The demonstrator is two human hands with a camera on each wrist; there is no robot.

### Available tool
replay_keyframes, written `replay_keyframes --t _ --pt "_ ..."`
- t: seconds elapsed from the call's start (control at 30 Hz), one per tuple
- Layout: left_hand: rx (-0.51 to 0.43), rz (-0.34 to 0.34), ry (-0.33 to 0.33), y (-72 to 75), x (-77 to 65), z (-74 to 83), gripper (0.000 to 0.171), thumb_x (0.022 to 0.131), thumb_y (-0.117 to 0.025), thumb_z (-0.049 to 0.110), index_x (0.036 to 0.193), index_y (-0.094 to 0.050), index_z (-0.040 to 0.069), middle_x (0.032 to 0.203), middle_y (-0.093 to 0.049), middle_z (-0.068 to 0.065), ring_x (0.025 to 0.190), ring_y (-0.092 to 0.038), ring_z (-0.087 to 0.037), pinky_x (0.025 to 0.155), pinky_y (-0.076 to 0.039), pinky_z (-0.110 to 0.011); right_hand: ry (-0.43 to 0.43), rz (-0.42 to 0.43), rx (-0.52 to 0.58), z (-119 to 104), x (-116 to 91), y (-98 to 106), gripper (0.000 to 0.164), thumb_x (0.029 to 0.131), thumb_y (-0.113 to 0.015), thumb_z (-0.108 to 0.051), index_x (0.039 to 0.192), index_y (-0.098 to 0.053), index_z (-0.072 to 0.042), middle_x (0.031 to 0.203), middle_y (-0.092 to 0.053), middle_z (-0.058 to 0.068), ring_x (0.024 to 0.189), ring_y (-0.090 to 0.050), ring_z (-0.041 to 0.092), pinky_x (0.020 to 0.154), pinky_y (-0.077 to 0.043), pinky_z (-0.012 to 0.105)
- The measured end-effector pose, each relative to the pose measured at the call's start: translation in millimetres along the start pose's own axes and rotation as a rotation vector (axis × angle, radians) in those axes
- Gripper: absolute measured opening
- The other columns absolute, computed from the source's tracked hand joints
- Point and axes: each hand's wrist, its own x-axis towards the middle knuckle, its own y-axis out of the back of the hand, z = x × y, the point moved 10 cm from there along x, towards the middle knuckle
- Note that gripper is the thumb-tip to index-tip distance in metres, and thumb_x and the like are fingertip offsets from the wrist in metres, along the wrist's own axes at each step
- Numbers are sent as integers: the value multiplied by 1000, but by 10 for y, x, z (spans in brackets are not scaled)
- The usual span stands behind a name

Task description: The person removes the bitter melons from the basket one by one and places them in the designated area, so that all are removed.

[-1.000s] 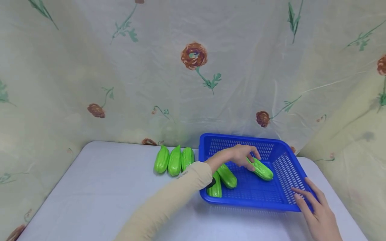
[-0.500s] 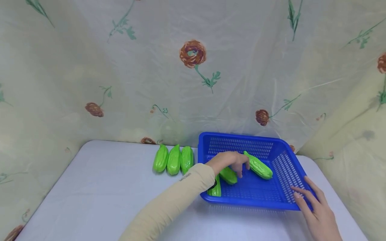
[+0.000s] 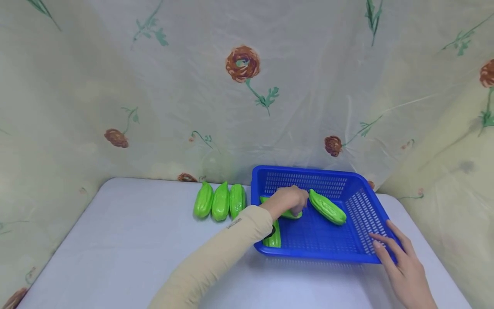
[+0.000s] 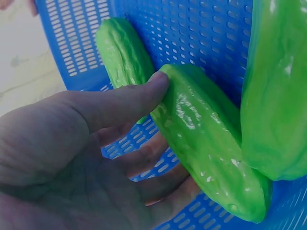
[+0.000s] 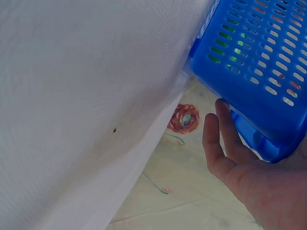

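Observation:
My left hand [image 3: 288, 200] reaches into the blue basket [image 3: 320, 256] and grips a glossy green ridged gourd [image 4: 206, 143]. Its thumb lies over one end and its fingers pass underneath, as the left wrist view shows. Beyond it, a second gourd [image 3: 328, 208] lies slanted on the basket floor. A third gourd [image 3: 275, 238] is at the left wall, partly hidden by my wrist. My right hand [image 3: 407, 270] rests at the basket's near right corner with fairly straight fingers; the right wrist view shows two fingers [image 5: 229, 127] along the outside of the rim.
Left of the basket, several similar gourds [image 3: 220, 201] stand side by side in a row on the white table [image 3: 135, 231]. A flowered curtain [image 3: 185, 94] hangs behind the table and along its sides.
My left hand has left the gourd on the right side of the basket, moved left and taken hold of the middle one, which has turned and shifted toward the back. The right hand stays at the corner.

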Motion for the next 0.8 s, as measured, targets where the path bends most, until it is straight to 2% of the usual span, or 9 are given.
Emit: replay_keyframes --t 0.1,0.17,0.27,0.43,0.53,0.6,0.67,0.73,0.8 --pt "-62 47 -1 45 -23 -36 43 106 -65 20 146 -61 36 154 -60 15 133 -56 -5 110 -51 -33 3 -5 0 -7 6 -12 37 115 -52 -28 141 -67 -7 178 -27 19 157 -28 61 113 -25 88" --pt "-109 65 -20 83 -34 -49 41 107 -66 22 145 -65 36 154 -62 15 138 -57 -6 116 -51 -36 -1 -13 -1 -7 9 -20 38 115 -51 -29 142 -66 -7 178 -26 18 157 -27 61 113 -25 88" --pt "-141 62 -68 126 -44 -55 41 107 -67 31 148 -64 37 161 -56 16 155 -48 -11 124 -46 -39 -15 -27 -12 4 13 -32 40 115 -50 -30 143 -65 -6 179 -24 19 157 -26 62 112 -25 89" --pt "-191 97 -160 230 -114 -70 44 109 -64 34 153 -62 33 167 -52 11 163 -37 -19 129 -41 -38 -33 -30 -21 25 10 -31 41 116 -49 -31 144 -64 -6 179 -24 18 157 -26 62 111 -26 89" --pt "-254 140 -215 331 -187 -116 43 110 -62 34 153 -62 25 167 -52 5 163 -36 -23 128 -42 -35 -43 -31 -26 40 9 -27 42 116 -49 -32 145 -64 -6 179 -23 18 158 -25 61 112 -25 88" --pt "-302 167 -244 399 -244 -171 43 111 -60 34 153 -62 22 166 -53 1 160 -42 -25 120 -48 -33 -49 -34 -31 47 11 -27 42 116 -49 -32 145 -63 -6 179 -23 19 158 -24 61 113 -25 88" --pt "-366 186 -268 455 -296 -241 43 112 -59 34 153 -61 21 165 -54 -2 145 -55 -21 103 -56 -29 -54 -37 -36 54 12 -29 43 116 -49 -32 146 -63 -5 179 -22 19 158 -24 61 113 -25 88" --pt "-427 197 -290 491 -341 -315 44 112 -58 34 154 -60 20 160 -58 -5 112 -66 -17 80 -55 -26 -54 -38 -37 58 12 -31 43 116 -49 -32 146 -63 -5 180 -22 19 158 -24 61 113 -25 88" --pt "-506 205 -307 511 -389 -398 44 112 -59 33 154 -59 18 155 -62 -8 81 -58 -14 64 -48 -25 -46 -32 -35 56 10 -29 42 116 -49 -32 145 -64 -6 179 -23 19 158 -25 61 113 -25 88"
